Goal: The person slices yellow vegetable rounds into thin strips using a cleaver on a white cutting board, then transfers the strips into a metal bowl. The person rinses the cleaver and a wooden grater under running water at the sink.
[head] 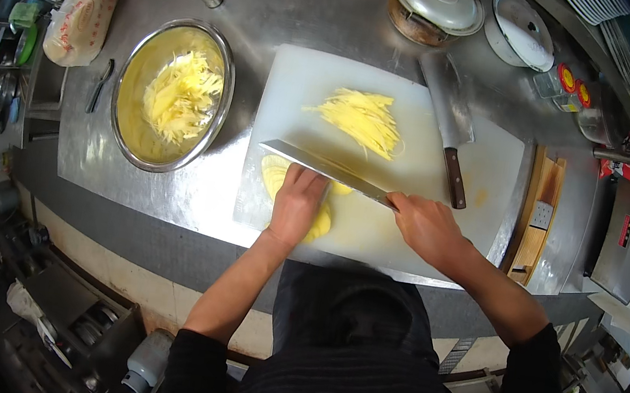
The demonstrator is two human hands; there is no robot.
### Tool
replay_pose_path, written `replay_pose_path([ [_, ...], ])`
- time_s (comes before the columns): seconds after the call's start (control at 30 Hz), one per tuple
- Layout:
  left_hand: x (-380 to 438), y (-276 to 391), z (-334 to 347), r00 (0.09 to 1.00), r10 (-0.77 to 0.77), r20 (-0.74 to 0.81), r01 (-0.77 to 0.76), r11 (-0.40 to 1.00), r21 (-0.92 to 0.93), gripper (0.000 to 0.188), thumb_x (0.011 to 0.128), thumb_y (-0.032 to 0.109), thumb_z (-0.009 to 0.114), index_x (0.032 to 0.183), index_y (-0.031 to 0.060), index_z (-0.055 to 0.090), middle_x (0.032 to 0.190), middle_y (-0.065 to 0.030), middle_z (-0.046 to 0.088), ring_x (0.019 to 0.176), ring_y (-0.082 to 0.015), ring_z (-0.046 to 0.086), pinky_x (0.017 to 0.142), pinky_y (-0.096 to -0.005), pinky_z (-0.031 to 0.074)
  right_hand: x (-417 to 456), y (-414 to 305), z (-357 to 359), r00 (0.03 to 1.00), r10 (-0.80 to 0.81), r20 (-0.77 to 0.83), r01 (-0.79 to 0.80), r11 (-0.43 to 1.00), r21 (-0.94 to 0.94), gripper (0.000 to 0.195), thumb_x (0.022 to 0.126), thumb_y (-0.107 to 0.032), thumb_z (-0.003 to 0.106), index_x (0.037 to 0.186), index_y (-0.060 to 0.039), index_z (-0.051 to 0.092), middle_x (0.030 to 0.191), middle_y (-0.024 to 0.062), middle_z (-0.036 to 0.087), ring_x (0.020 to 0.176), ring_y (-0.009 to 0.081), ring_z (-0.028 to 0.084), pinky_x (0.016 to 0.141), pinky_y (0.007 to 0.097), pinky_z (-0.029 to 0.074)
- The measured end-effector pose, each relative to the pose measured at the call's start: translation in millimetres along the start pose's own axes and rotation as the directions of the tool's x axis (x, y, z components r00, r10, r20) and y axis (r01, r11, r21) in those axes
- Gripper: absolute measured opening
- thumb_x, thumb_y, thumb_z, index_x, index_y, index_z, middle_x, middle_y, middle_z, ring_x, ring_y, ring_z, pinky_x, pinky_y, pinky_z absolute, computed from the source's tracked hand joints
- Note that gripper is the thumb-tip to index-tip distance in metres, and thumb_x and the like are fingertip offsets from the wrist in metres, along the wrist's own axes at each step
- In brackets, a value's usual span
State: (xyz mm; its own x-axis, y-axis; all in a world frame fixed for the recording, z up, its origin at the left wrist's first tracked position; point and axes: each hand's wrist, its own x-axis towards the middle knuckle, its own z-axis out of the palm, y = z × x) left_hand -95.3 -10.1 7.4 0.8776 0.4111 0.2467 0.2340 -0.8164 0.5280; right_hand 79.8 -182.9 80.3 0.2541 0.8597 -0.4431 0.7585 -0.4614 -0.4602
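Observation:
My right hand [427, 229] grips a broad-bladed knife [324, 169] by its handle end, its blade reaching left across the white cutting board [358, 232]. Close against the blade, my left hand [297, 203] presses down on yellow slices [273, 174], perhaps potato; its fingertips are partly hidden behind the blade. More yellow slices [320, 226] lie beside and under that hand. Beyond the knife is a pile of thin yellow shreds [361, 120]. A metal bowl [120, 138] left of the board holds more shreds [181, 98].
A cleaver [449, 104] with a wooden handle lies across the board's right part. Further right is a wooden slicer [540, 220]. A lidded pot [436, 4], a white enamel pot [518, 35] and jars [565, 86] stand behind. A peeler [100, 86] and a plastic bag [84, 17] lie at left.

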Motion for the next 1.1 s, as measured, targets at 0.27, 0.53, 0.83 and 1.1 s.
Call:
replay_pose_path([
  [0.27,-3.6,-1.3,3.0,1.0,0.008,-0.025,-0.008,1.0,-0.002,0.031,0.072,-0.006,0.064,0.102,-0.0019,0.071,0.114,-0.0097,0.064,0.112,-0.0331,0.057,0.087,-0.0377,0.054,-6.8,-1.2,4.1,0.991,-0.077,-0.114,0.083,0.995,0.052,0.009,0.09,-0.007,0.051,0.093,-0.0004,0.057,0.077,0.019,0.063,0.07,0.0412,0.063,0.061,0.0509,0.05],
  [0.53,-4.2,-2.0,-4.6,1.0,0.016,0.008,-0.016,0.999,0.033,0.03,0.07,-0.005,0.062,0.099,-0.0011,0.071,0.112,-0.0115,0.064,0.114,-0.0326,0.057,0.089,-0.0376,0.054,-12.2,-9.8,2.1,0.991,-0.085,-0.107,0.089,0.995,0.035,0.009,0.09,-0.006,0.05,0.093,0.0007,0.056,0.075,0.0199,0.062,0.069,0.0414,0.063,0.061,0.0511,0.05],
  [0.83,-8.0,-4.7,-4.0,0.999,0.019,0.042,-0.02,1.0,0.014,0.031,0.071,-0.006,0.062,0.1,-0.0015,0.071,0.112,-0.0126,0.064,0.115,-0.0332,0.056,0.09,-0.0371,0.054,-4.5,-3.1,7.4,0.997,-0.05,-0.064,0.052,0.998,0.032,0.011,0.089,-0.006,0.052,0.096,0.0009,0.055,0.081,0.0205,0.064,0.071,0.0414,0.064,0.063,0.0511,0.051],
  [1.1,-9.6,-8.0,-6.8,0.997,0.061,0.05,-0.06,0.998,-0.006,0.031,0.072,-0.005,0.062,0.102,-0.0025,0.07,0.115,-0.0137,0.063,0.114,-0.036,0.055,0.091,-0.0382,0.053,-6.7,-12.9,9.4,0.998,0.046,0.037,-0.048,0.998,0.036,0.016,0.094,-0.013,0.054,0.103,-0.0019,0.06,0.088,0.0201,0.067,0.08,0.0416,0.064,0.071,0.0502,0.051],
])
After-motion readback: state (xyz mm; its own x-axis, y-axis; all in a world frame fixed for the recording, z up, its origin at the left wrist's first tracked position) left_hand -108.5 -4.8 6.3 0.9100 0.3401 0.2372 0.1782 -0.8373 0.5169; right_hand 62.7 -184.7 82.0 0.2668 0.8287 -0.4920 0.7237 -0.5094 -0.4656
